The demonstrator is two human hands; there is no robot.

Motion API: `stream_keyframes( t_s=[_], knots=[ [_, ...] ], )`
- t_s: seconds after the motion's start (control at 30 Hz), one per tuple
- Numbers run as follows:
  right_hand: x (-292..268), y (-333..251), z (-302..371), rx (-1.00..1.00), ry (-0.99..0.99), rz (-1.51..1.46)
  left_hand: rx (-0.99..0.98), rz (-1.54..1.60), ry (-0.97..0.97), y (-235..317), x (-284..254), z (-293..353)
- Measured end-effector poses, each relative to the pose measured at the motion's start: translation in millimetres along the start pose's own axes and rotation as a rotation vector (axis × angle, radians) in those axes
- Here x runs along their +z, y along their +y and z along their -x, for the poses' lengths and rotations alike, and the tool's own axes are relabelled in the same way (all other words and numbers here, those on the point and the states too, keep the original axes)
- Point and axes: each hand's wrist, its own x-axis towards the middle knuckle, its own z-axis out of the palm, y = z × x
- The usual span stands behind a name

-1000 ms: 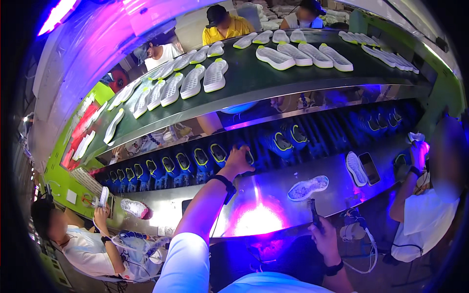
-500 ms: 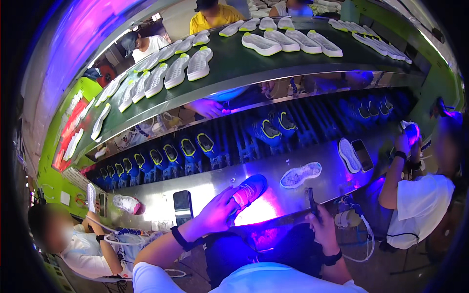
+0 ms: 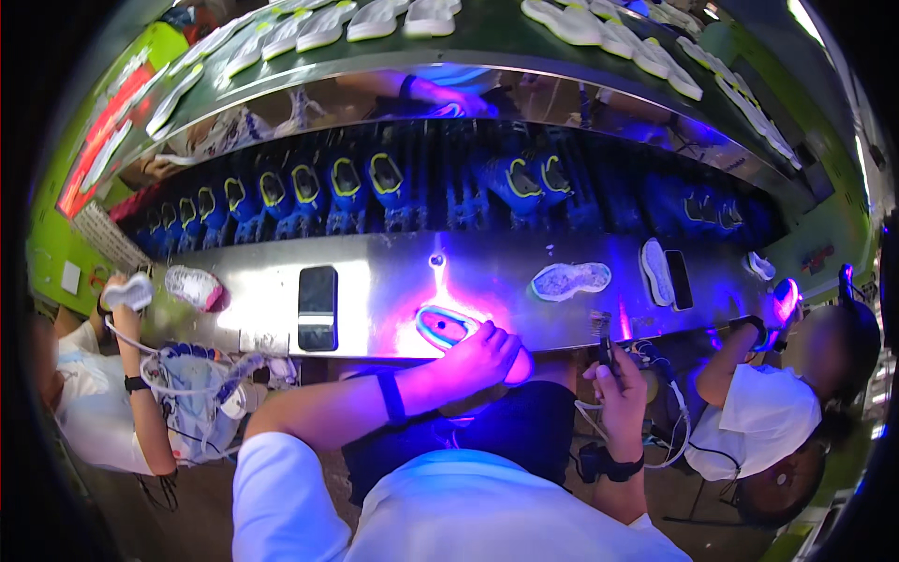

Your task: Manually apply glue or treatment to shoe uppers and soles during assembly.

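Observation:
At the near edge of the metal table, my left hand [image 3: 479, 356] is wrapped over a shoe [image 3: 443, 325], which glows pink and violet under strong light. The shoe's opening faces up and to the far left, while its other end sits under my fingers. My right hand [image 3: 620, 382] is closed around the handle of a small brush [image 3: 600, 326] held up to the right, apart from the shoe. Beyond the shoe, a pale sole [image 3: 571, 280] lies on the table. A dark phone [image 3: 317, 309] rests to the left.
A rack of blue shoes [image 3: 346, 187] runs behind the metal table [image 3: 393, 281]. Above it, a green conveyor [image 3: 487, 51] carries white soles. Another sole [image 3: 656, 272] and phone [image 3: 679, 280] lie to the right. Co-workers sit on both sides, and a white-and-pink shoe [image 3: 195, 287] lies left.
My left hand has turned the shoe so its opening points to the far left. My right hand has raised the brush slightly. The whole view has tilted downward.

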Motion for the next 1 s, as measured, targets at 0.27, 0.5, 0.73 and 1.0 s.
stream_keyframes(
  t_s=[0.27,0.5,0.73,1.0],
  knots=[
    [37.7,7.1,-9.8,-0.017,-0.134,0.079,-0.389,0.641,0.421,-46.7,-75.8,42.6],
    [82.8,17.7,-37.9,-0.12,-0.328,0.393,-0.475,0.655,0.353,11.7,-58.7,101.5],
    [113.6,60.7,-57.4,-0.057,-0.362,0.294,-0.397,0.661,0.283,14.6,-41.0,122.0],
    [110.5,52.8,-27.1,0.159,-0.432,0.132,-0.331,0.616,0.241,13.8,-35.9,130.8]
  ],
)
